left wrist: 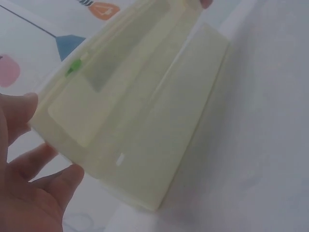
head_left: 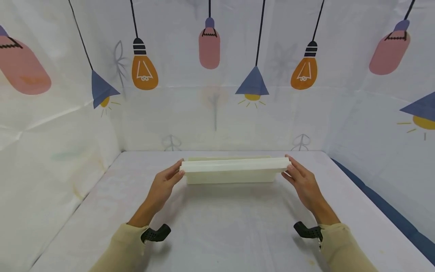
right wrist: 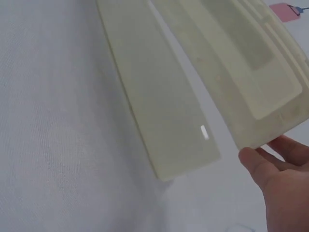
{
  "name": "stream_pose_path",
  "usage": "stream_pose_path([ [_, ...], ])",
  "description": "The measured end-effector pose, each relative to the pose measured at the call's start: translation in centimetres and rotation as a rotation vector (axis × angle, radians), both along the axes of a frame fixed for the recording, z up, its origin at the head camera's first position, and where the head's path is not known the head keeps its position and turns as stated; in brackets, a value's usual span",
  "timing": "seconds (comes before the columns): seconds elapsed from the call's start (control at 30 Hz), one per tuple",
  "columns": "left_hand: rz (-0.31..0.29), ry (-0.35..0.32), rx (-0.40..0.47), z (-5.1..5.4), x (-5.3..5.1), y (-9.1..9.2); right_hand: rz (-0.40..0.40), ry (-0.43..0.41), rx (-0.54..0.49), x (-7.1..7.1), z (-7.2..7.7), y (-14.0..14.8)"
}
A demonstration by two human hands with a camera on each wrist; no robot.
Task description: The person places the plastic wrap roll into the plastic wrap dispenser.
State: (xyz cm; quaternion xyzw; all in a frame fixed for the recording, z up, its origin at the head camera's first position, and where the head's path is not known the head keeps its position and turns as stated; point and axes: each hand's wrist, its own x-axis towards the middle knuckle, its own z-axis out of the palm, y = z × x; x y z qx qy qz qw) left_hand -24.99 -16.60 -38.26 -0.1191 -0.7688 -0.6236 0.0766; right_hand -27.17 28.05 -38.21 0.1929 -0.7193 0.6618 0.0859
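Note:
A long, pale cream plastic lid (head_left: 234, 165) is held level over a matching plastic box (head_left: 231, 178) that stands on the white table. My left hand (head_left: 160, 189) grips the lid's left end, the thumb in front and the fingers behind. At the right end, my right hand (head_left: 306, 187) pinches it between thumb and fingers. The right wrist view shows a gap between the lid (right wrist: 217, 72) and the box (right wrist: 154, 96). In the left wrist view the lid's recessed underside shows, with a small green spot (left wrist: 73, 66) on it. What the box contains is hidden.
A white cloth wall (head_left: 217, 113) with printed lamps and bulbs rises behind the table (head_left: 221, 226) and along both sides. Dark blue cloth (head_left: 384, 204) shows beyond the table's right edge. Each wrist carries a black strapped mount (head_left: 155, 233).

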Motion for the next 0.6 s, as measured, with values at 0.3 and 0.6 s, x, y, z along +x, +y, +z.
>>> stream_pose_path([
  [0.3, -0.017, 0.022, -0.028, 0.39, -0.26, 0.15, -0.045, 0.058, -0.028, -0.1, 0.11, -0.4],
  [0.6, 0.035, 0.056, -0.035, 0.36, -0.64, 0.26, -0.079, 0.047, 0.018, -0.39, 0.39, -0.59],
])
